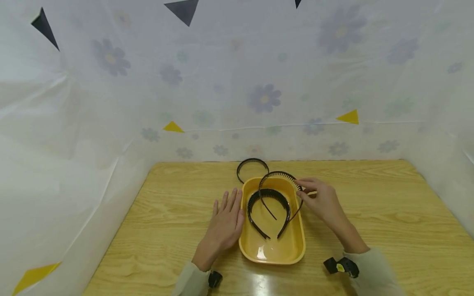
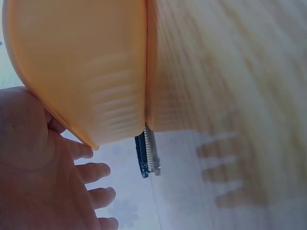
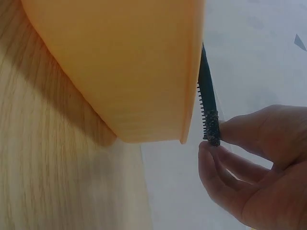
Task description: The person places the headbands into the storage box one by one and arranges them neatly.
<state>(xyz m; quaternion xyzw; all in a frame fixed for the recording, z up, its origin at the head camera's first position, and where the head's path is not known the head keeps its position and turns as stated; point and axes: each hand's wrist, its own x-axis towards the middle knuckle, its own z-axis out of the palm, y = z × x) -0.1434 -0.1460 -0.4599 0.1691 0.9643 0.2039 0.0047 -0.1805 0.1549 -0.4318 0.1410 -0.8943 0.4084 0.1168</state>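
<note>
Thumb and fingers of my right hand (image 1: 321, 201) pinch a black toothed headband (image 1: 280, 173) by its side, over the right rim of the yellow plastic tray (image 1: 272, 262). In the right wrist view the headband (image 3: 209, 96) shows edge-on beside the tray wall. Its two ends point down into the tray. Another black headband (image 1: 269, 191), wider, lies inside the tray with its ends toward me. My left hand (image 1: 224, 224) rests against the tray's left rim, fingers straight and pointing away from me.
A third black headband (image 1: 253, 160) stands on the wooden table (image 1: 166, 213) just behind the tray, partly hidden by it. A white flowered sheet (image 1: 222, 82) hangs along the back and sides of the table, with black and yellow triangles on it.
</note>
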